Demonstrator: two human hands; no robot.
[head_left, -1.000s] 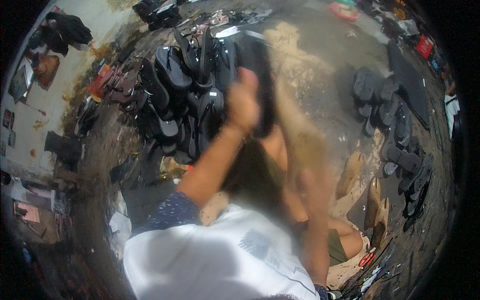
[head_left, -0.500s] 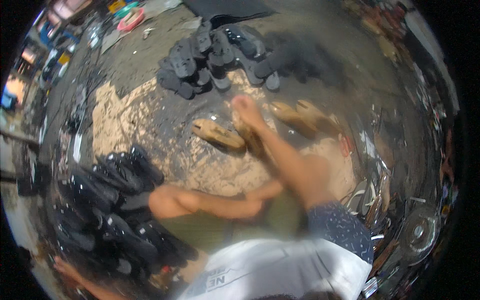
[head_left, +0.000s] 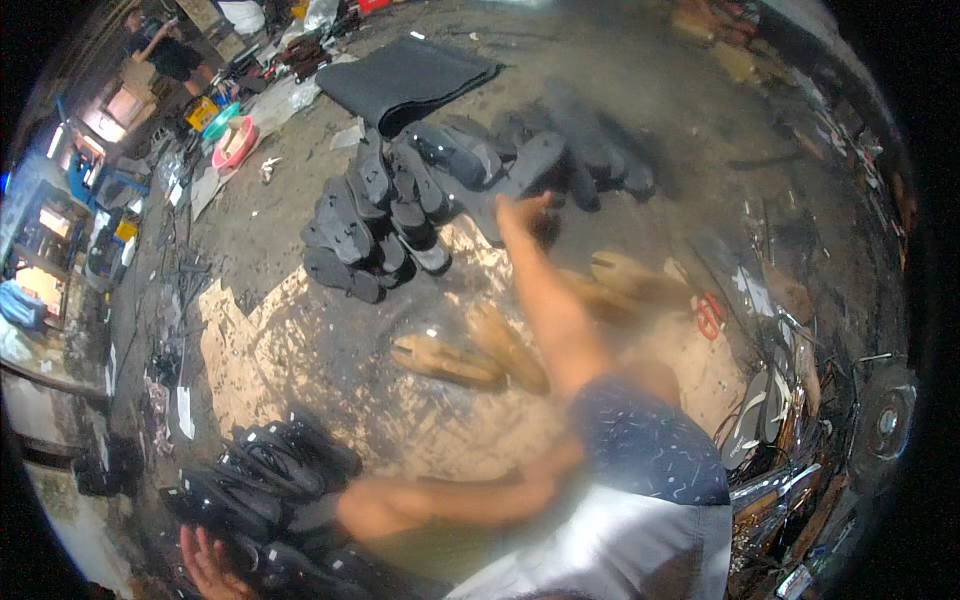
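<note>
My right hand (head_left: 524, 212) reaches away from me to a pile of black slippers (head_left: 345, 220). Its thumb and fingers close around the lower end of one black slipper (head_left: 540, 162), partly blurred. Low at the left, my left hand (head_left: 208, 566) has its fingers spread and holds nothing. It is beside a second group of shiny black slippers (head_left: 270, 465). Between the groups, two foot-shaped wooden lasts (head_left: 445, 361) with slotted tips lie on a stained tan sheet (head_left: 245, 350). More wooden lasts (head_left: 622, 272) lie right of my forearm, which partly hides them.
Behind the pile lies a folded black sheet (head_left: 400, 80). Red-handled scissors (head_left: 708, 316) and a worn-looking grey slipper (head_left: 745, 425) with white straps are on the right. A pink basin (head_left: 234, 142) stands far left, and another person (head_left: 165, 50) is beyond it.
The view has tilted further forward. My right hand has left the wooden lasts and moved away from me to the slipper pile. More of my left hand's spread fingers shows.
</note>
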